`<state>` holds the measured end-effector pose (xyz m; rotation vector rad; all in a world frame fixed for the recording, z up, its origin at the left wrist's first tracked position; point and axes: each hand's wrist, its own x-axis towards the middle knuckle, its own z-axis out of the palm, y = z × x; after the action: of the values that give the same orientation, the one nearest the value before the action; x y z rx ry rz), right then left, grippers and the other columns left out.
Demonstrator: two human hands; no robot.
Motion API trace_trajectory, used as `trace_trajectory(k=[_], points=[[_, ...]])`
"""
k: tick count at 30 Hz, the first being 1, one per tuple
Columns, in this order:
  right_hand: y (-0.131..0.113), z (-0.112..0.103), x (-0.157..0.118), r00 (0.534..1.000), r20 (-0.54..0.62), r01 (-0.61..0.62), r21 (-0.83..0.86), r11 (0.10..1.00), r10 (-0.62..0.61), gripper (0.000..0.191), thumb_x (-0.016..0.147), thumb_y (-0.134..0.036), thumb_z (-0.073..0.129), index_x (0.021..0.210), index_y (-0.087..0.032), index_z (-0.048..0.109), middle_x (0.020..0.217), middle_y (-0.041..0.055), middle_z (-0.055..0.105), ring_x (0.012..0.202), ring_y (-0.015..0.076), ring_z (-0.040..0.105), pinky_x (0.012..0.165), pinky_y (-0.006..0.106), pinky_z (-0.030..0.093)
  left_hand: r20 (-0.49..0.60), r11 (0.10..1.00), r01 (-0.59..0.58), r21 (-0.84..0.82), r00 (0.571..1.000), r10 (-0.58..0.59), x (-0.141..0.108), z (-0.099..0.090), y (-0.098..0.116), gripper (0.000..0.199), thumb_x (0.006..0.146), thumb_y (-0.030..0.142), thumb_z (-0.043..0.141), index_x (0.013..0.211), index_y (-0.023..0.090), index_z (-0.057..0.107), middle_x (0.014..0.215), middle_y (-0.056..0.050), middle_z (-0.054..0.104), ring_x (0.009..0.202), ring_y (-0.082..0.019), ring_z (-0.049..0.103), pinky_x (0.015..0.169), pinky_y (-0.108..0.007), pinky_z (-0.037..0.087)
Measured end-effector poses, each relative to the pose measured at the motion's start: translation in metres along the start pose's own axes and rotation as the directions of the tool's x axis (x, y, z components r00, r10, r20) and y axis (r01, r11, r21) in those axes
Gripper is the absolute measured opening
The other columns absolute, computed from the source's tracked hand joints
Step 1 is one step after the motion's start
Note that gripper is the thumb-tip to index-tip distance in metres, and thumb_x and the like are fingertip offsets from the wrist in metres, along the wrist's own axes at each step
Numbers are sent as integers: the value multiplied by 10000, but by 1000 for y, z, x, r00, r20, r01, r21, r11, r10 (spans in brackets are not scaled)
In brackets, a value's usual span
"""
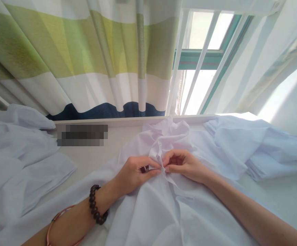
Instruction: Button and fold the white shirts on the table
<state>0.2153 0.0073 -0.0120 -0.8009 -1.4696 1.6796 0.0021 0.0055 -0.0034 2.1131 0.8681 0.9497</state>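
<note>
A white shirt-like garment (153, 208) lies spread in loose folds before me, its collar end bunched toward the far side. My left hand (138, 171) pinches the front edge of the cloth between thumb and fingers. Right beside it, my right hand (184, 164) also pinches that edge, fingertips almost touching those of the left. Whether a button sits between the fingertips is too small to tell. On my left wrist is a dark bead bracelet (94, 205), and a thin reddish-brown band (51, 227) circles the forearm.
More white cloth (17, 164) lies heaped at the left, and folded white cloth (271, 147) sits at the right. A blurred-out dark item (83, 135) rests near the raised far edge (99, 122). Behind hang a green-and-white curtain (86, 51) and white bars (199, 65) before a window.
</note>
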Motion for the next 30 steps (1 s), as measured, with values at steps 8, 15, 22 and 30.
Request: trace_trajectory(k=[8,15,22,30], points=[[-1,0,1,999,-20,-48,-35,998,48,124,703,-183,761,802,-171,687,745,-9,663,691,112,592,669,243,453,-7,1000,-24,-17,1000,24,-1,0,-3,52,790,167,719,841,177,725,813,13,738,654,-94,648,604,-155,494],[-5,0,0,998,-19,-56,-78,995,54,111,722,-215,752,797,-165,685,729,-14,648,645,95,556,627,229,433,-23,990,-129,62,991,130,-3,2,-6,26,825,149,679,810,166,690,835,0,715,662,-91,642,614,-165,493],[-7,1,-1,999,-14,-49,-107,993,48,111,731,-237,747,796,-163,694,721,-15,639,627,94,545,628,236,445,-94,960,-199,199,971,221,-4,3,-9,33,835,201,681,851,207,709,962,-28,513,773,-109,572,674,-220,508],[-5,0,1,999,-10,-50,-125,991,49,140,740,-280,747,799,-163,699,721,-11,649,630,102,564,642,246,464,-78,889,-284,360,940,332,-5,-1,-4,120,877,168,614,818,217,705,1106,-53,515,912,-151,554,799,-288,492]])
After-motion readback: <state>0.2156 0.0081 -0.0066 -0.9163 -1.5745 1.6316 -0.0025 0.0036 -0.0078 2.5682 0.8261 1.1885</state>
